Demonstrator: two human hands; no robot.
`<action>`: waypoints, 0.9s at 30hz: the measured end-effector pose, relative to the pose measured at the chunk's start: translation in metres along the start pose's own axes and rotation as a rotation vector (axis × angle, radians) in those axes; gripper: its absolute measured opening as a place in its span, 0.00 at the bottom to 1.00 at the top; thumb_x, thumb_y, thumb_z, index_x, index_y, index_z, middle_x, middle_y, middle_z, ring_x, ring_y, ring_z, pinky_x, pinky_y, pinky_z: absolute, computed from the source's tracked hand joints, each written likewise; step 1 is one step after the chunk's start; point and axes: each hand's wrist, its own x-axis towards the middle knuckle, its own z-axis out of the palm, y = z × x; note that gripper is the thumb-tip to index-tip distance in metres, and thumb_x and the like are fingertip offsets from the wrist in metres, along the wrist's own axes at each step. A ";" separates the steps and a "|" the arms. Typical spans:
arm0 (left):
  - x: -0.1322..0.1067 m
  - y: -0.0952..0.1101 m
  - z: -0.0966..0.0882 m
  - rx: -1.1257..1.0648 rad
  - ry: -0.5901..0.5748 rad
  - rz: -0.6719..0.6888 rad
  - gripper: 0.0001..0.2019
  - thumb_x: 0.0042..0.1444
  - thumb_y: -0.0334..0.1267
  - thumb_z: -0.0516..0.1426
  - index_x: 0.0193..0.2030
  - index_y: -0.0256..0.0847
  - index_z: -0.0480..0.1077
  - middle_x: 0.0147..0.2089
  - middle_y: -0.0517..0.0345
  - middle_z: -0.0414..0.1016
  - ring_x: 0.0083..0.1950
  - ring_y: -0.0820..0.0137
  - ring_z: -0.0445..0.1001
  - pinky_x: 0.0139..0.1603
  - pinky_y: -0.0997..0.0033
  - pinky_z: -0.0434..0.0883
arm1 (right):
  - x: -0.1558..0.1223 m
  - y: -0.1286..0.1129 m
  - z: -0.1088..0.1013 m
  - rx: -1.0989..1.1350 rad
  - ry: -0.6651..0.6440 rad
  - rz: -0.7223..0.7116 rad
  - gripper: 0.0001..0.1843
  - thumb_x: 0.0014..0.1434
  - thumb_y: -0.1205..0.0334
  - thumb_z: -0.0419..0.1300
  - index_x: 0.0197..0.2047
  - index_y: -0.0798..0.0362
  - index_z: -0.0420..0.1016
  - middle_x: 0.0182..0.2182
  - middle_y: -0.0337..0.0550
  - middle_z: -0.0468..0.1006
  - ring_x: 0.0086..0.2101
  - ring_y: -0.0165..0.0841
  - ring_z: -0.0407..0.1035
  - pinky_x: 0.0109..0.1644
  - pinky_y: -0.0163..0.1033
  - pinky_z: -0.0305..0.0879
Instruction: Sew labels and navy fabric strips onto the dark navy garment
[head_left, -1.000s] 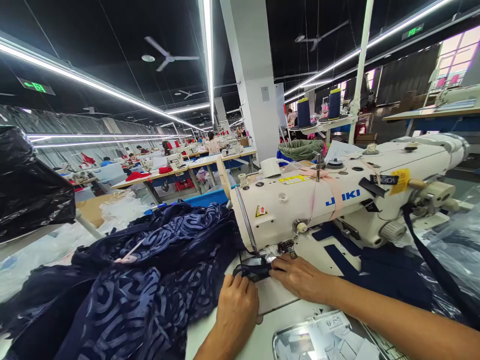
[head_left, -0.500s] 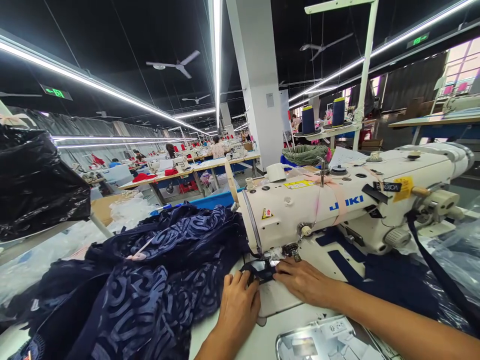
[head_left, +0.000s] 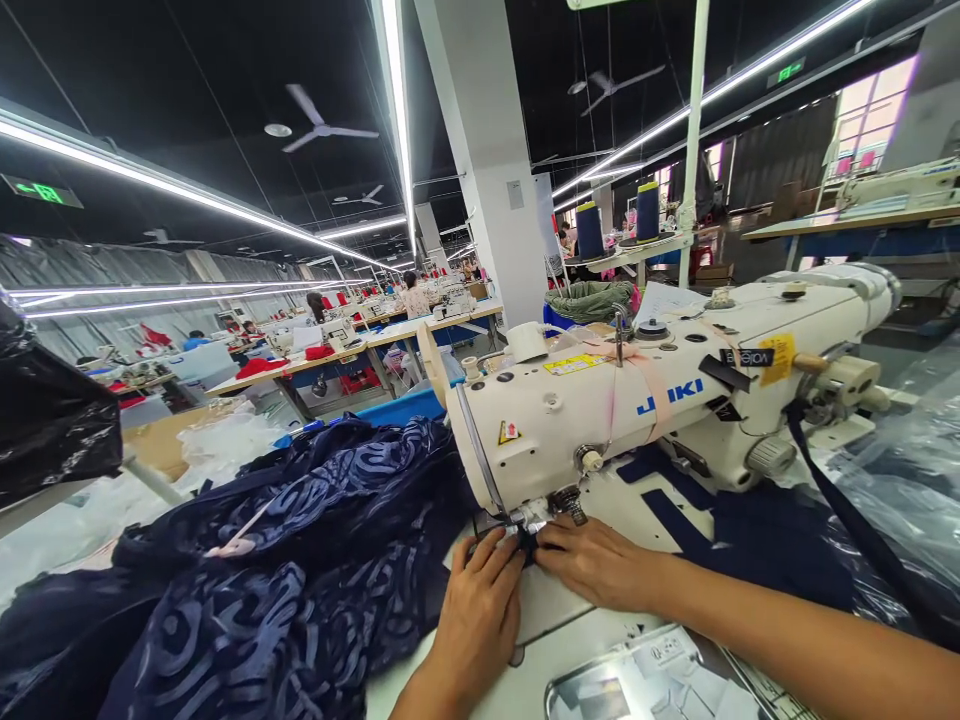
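Observation:
A white sewing machine point(head_left: 555, 420) with blue lettering stands before me, its needle area low at the near end. Just in front of the presser foot, my left hand point(head_left: 484, 595) presses bent fingers onto a narrow strip of navy fabric point(head_left: 528, 546). From the other side, my right hand point(head_left: 596, 565) grips the same strip, its fingertips close to the left ones. Most of the strip is hidden by my fingers and the machine head. A heap of navy garment fabric point(head_left: 277, 600) with swirled, shiny patterning spreads left of my left hand.
A clear-covered metallic plate point(head_left: 600, 690) lies on the near tabletop. Navy fabric pieces point(head_left: 780, 540) and clear plastic point(head_left: 915, 450) are at the right. A black plastic bag point(head_left: 52, 410) hangs at the left. Thread cones point(head_left: 589, 230) stand behind the machine.
My view has turned slightly right, so the surroundings sit further left. My left fingers have come closer to the right hand, and less of the navy strip shows between them.

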 end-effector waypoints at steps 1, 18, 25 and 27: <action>0.000 -0.001 0.001 -0.011 -0.054 0.014 0.17 0.51 0.26 0.48 0.45 0.41 0.69 0.48 0.54 0.73 0.52 0.62 0.67 0.50 0.58 0.61 | 0.000 0.000 0.000 -0.001 -0.005 0.005 0.09 0.56 0.74 0.50 0.35 0.56 0.69 0.34 0.44 0.71 0.33 0.34 0.65 0.38 0.37 0.62; -0.001 -0.005 0.004 -0.125 -0.373 -0.107 0.23 0.49 0.23 0.48 0.53 0.39 0.65 0.55 0.49 0.66 0.57 0.59 0.63 0.57 0.44 0.55 | 0.000 -0.002 -0.001 -0.006 0.000 0.032 0.11 0.56 0.71 0.51 0.42 0.58 0.70 0.38 0.48 0.72 0.38 0.37 0.66 0.40 0.40 0.63; 0.010 -0.006 -0.002 -0.099 -0.468 -0.157 0.27 0.46 0.19 0.46 0.53 0.40 0.64 0.56 0.50 0.65 0.58 0.58 0.61 0.57 0.39 0.53 | -0.001 0.005 0.006 0.123 -0.030 0.107 0.16 0.56 0.66 0.52 0.47 0.56 0.69 0.45 0.50 0.72 0.41 0.38 0.68 0.47 0.43 0.62; 0.012 -0.009 -0.002 -0.116 -0.487 -0.186 0.27 0.46 0.19 0.46 0.53 0.40 0.64 0.57 0.51 0.65 0.59 0.58 0.60 0.57 0.39 0.52 | -0.001 0.007 0.005 0.172 -0.054 0.137 0.16 0.56 0.65 0.52 0.48 0.56 0.70 0.47 0.49 0.72 0.44 0.38 0.67 0.49 0.43 0.60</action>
